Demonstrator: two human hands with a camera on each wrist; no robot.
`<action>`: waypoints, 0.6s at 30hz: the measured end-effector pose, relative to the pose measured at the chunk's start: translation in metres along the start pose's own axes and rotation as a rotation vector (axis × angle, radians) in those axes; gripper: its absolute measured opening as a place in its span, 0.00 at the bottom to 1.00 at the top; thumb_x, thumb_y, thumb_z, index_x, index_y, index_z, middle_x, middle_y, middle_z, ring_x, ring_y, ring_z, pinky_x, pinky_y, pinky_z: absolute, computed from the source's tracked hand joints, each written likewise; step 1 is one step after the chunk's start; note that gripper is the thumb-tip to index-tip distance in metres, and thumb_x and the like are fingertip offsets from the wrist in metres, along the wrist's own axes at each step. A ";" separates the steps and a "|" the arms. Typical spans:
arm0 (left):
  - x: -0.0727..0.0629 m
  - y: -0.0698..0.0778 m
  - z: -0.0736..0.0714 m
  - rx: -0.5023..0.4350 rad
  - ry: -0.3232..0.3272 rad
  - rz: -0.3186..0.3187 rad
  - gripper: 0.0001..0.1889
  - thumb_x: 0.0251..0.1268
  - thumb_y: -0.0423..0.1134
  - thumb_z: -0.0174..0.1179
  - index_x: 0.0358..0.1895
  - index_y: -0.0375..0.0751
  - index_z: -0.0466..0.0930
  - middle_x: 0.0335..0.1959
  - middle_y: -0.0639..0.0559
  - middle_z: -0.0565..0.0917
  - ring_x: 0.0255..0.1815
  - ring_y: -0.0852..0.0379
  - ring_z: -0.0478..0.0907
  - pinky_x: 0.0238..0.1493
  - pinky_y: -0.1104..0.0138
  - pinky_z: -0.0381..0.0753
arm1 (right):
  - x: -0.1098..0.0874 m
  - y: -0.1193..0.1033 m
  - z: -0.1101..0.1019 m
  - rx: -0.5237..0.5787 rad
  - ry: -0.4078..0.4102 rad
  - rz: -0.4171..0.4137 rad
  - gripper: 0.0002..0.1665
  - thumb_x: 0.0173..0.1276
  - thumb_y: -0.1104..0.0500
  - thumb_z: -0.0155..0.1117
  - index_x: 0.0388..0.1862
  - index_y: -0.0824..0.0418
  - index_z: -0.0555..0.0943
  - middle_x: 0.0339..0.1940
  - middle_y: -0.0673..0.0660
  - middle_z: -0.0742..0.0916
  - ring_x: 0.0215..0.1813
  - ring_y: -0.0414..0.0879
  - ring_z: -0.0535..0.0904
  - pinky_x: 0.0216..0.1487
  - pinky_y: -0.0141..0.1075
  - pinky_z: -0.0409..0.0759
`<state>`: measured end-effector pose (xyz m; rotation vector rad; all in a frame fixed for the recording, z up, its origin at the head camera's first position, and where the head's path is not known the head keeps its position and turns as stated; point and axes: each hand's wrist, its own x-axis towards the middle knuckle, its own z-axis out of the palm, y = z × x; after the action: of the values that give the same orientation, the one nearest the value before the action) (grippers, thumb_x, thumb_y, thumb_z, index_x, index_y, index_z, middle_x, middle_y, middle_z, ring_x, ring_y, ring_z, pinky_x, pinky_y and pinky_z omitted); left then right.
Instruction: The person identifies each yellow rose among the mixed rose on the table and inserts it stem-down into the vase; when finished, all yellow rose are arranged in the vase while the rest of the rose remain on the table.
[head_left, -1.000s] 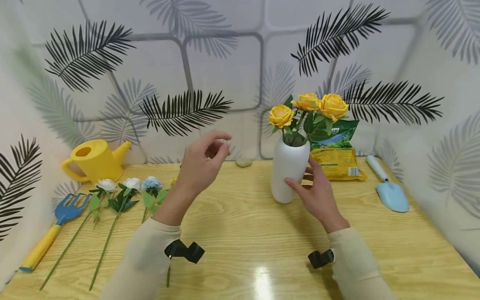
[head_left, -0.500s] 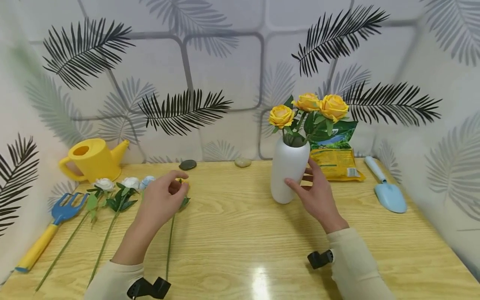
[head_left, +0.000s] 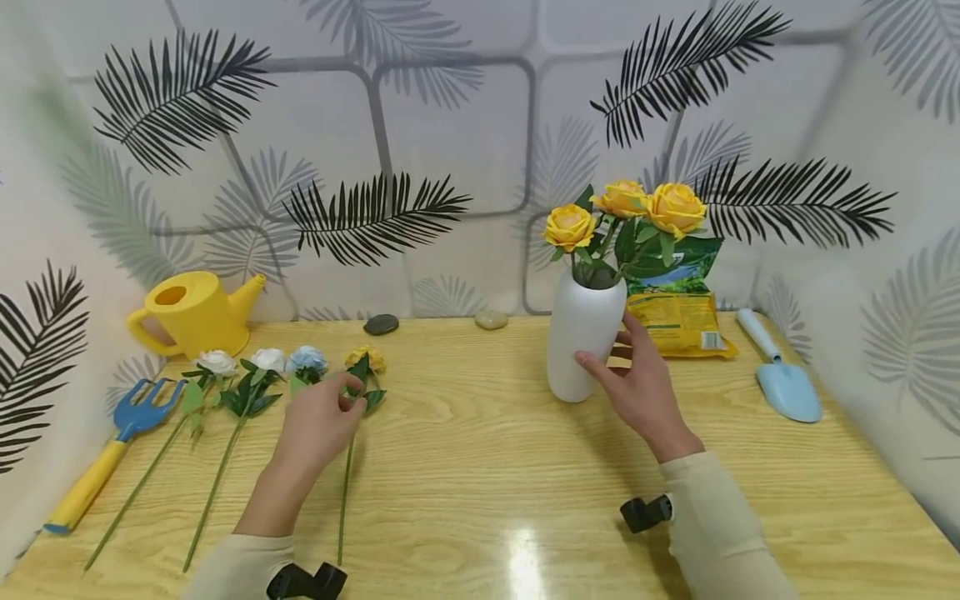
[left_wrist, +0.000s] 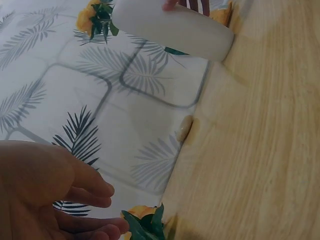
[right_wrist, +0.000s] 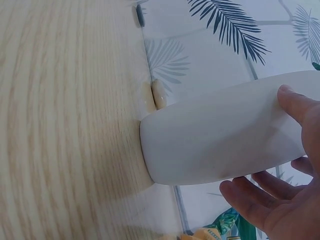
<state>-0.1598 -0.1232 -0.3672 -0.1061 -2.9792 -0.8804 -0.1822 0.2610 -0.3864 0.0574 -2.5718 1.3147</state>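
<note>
My right hand (head_left: 643, 396) grips a white vase (head_left: 581, 337) low on its right side, thumb in front and fingers behind. Upright in the vase are three yellow roses (head_left: 677, 209) with green leaves. My left hand (head_left: 318, 425) hovers beside a single yellow rose (head_left: 367, 359) lying on the table, its fingers loosely bent near the leaves. In the left wrist view, a gap separates thumb from fingers, and the flower's leaves (left_wrist: 145, 224) show right at the fingertips. The vase base (right_wrist: 150, 155) meets the tabletop in the right wrist view.
Left of my left hand lie a light blue rose (head_left: 307, 359), two white roses (head_left: 217, 362) and a blue-yellow hand fork (head_left: 97, 475). Behind stands a yellow watering can (head_left: 197, 312). Two stones (head_left: 491, 319) lie along the wall. A yellow-green bag (head_left: 678, 321) and blue trowel (head_left: 787, 387) are at right.
My left hand has moved left and down from mid-table to the yellow rose on the table. My right hand keeps holding the vase in place.
</note>
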 end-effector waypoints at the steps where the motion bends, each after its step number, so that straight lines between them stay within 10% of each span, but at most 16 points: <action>1: 0.001 -0.001 0.002 0.007 -0.011 -0.005 0.16 0.72 0.37 0.57 0.58 0.33 0.79 0.30 0.44 0.87 0.13 0.59 0.68 0.19 0.66 0.67 | 0.000 0.000 0.000 0.002 -0.001 -0.001 0.52 0.71 0.43 0.65 0.83 0.57 0.50 0.69 0.69 0.75 0.62 0.65 0.79 0.58 0.58 0.81; 7: 0.004 -0.006 0.011 0.045 -0.033 -0.009 0.18 0.69 0.35 0.59 0.58 0.30 0.79 0.12 0.52 0.73 0.10 0.62 0.56 0.16 0.70 0.59 | 0.001 -0.001 -0.001 0.005 -0.003 -0.001 0.52 0.71 0.42 0.65 0.83 0.56 0.50 0.69 0.69 0.75 0.61 0.65 0.80 0.57 0.58 0.81; 18: 0.003 -0.011 0.017 0.149 -0.090 -0.008 0.14 0.67 0.29 0.58 0.53 0.30 0.82 0.09 0.57 0.61 0.12 0.63 0.49 0.16 0.72 0.53 | -0.001 -0.001 0.000 0.000 -0.001 0.006 0.52 0.71 0.41 0.65 0.83 0.56 0.50 0.69 0.69 0.75 0.61 0.65 0.80 0.57 0.58 0.81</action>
<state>-0.1636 -0.1226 -0.3873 -0.1331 -3.1178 -0.6677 -0.1815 0.2603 -0.3856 0.0509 -2.5751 1.3169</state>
